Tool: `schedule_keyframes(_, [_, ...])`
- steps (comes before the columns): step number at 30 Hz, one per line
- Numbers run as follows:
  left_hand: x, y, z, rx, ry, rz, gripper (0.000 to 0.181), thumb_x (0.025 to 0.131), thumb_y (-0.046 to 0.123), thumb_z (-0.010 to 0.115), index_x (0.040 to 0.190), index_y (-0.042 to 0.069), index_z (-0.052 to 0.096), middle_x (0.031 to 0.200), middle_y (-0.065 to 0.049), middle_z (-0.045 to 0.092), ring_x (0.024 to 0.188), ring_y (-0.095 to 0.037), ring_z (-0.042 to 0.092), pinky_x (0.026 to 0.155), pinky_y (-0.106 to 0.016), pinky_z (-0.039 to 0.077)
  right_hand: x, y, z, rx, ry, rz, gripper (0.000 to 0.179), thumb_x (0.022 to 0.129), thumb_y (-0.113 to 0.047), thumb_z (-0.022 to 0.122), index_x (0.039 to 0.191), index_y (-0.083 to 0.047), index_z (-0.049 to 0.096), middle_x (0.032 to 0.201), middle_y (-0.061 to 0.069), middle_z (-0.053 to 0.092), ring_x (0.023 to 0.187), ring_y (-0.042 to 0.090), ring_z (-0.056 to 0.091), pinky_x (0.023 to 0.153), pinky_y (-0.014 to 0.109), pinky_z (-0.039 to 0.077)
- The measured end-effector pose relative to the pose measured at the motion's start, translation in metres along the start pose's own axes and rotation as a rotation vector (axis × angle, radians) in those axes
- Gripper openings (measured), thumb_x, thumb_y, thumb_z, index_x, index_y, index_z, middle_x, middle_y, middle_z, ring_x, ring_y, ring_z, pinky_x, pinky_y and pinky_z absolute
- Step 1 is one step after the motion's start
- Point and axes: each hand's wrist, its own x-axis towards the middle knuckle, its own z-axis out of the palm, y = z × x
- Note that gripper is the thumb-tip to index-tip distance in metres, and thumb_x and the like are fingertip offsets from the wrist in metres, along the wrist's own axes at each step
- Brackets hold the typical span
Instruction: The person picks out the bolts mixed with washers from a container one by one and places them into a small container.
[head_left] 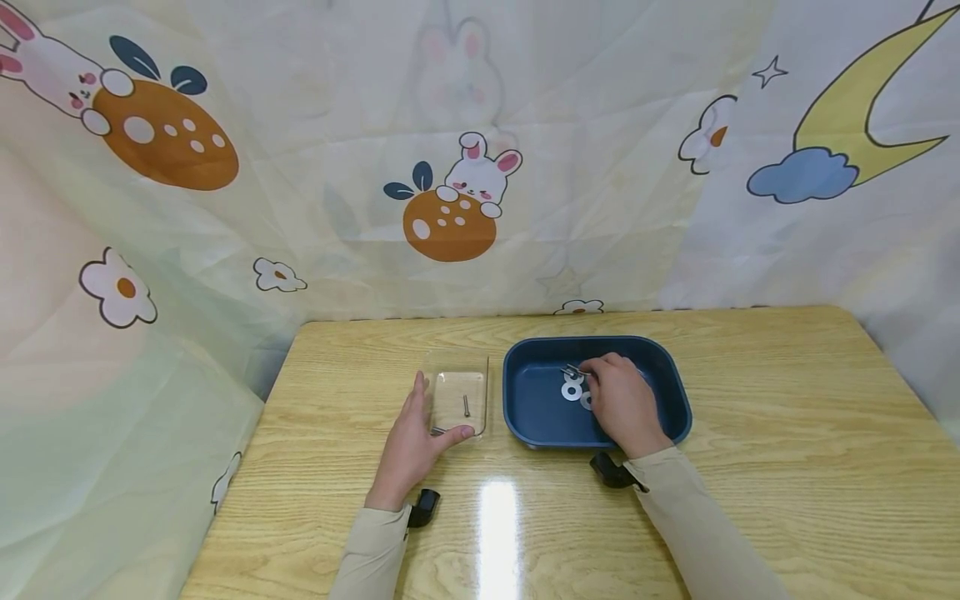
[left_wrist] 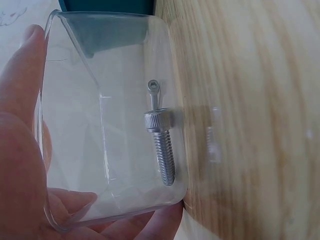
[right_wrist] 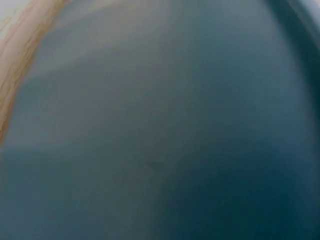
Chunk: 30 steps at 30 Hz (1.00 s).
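My left hand (head_left: 411,450) holds a clear plastic box (head_left: 480,375) at its left side and near edge, with the thumb across the near corner. Inside it lie two metal socket-head bolts; the nearer bolt (left_wrist: 164,150) has a knurled head and the other bolt (left_wrist: 153,90) lies beyond it. My right hand (head_left: 622,404) reaches into a dark blue tray (head_left: 536,417) and pinches a metal bolt (head_left: 577,370) at the fingertips. Flat washers (head_left: 572,391) lie under and beside those fingers, partly hidden. Only the blurred tray wall (right_wrist: 150,100) fills most of the right wrist view.
Both containers stand side by side on a wood-grain table (head_left: 337,375), the clear box left of the tray. Behind the table hangs a printed cloth (head_left: 622,233) with rabbits and flowers. A black wrist camera (head_left: 424,507) sits on the left wrist.
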Motion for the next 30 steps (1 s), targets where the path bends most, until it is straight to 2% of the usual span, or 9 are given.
schedule_keyframes(7, [0.0,0.0,0.0,0.009,-0.004,0.001,0.121,0.064,0.067,0.068,0.149,0.024,-0.005,0.151,-0.009,0.024,0.136,-0.031,0.025,0.106,-0.049,0.028,-0.003,-0.006,0.0,0.034,0.05,-0.037,0.015,0.087,-0.007,0.062,0.1,-0.006,0.07,0.098,0.01,0.061,0.089,0.027,0.055,0.07,0.043,0.05])
schedule_keyframes(12, [-0.001,0.0,-0.001,0.009,0.0,0.004,0.121,0.064,0.066,0.069,0.15,0.02,-0.002,0.15,-0.009,0.025,0.135,-0.031,0.026,0.105,-0.05,0.028,-0.004,-0.012,0.0,0.052,0.076,-0.06,0.015,0.087,-0.008,0.062,0.1,-0.007,0.07,0.098,0.01,0.06,0.09,0.028,0.056,0.072,0.045,0.049])
schedule_keyframes(20, [0.0,0.0,-0.001,0.003,-0.006,-0.002,0.12,0.064,0.066,0.069,0.149,0.027,-0.006,0.151,-0.007,0.025,0.134,-0.031,0.028,0.105,-0.05,0.028,-0.006,-0.02,0.001,0.078,0.096,-0.087,0.014,0.087,-0.008,0.064,0.099,-0.008,0.07,0.097,0.009,0.061,0.086,0.025,0.056,0.064,0.04,0.051])
schedule_keyframes(27, [0.0,0.001,-0.001,0.007,-0.01,-0.005,0.121,0.063,0.07,0.067,0.149,0.026,-0.005,0.15,-0.007,0.025,0.134,-0.031,0.028,0.105,-0.049,0.029,-0.007,-0.027,0.003,0.096,0.096,-0.115,0.014,0.086,-0.008,0.064,0.099,-0.008,0.07,0.097,0.009,0.062,0.087,0.026,0.057,0.074,0.04,0.049])
schedule_keyframes(30, [0.0,0.002,-0.002,0.006,-0.01,-0.007,0.122,0.062,0.07,0.067,0.15,0.022,-0.003,0.15,-0.008,0.026,0.134,-0.031,0.029,0.105,-0.049,0.029,-0.007,-0.029,0.005,0.102,0.092,-0.124,0.014,0.086,-0.008,0.065,0.099,-0.008,0.07,0.097,0.009,0.062,0.087,0.025,0.057,0.072,0.039,0.05])
